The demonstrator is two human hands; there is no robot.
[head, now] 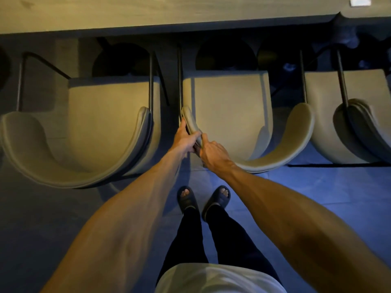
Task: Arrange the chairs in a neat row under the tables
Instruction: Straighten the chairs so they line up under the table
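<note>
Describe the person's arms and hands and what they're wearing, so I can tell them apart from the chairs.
Both arms are bare to past the elbow, no sleeves, gloves, watch or rings visible on the left hand or right hand. A white top shows at the frame bottom, with dark trousers and dark open-toed slides below.

The floor [317,187] carried three chairs side by side: left chair [95,123], middle chair [228,115], right chair [330,127]. The worktop [148,13] bore a small white object [360,1].
</note>
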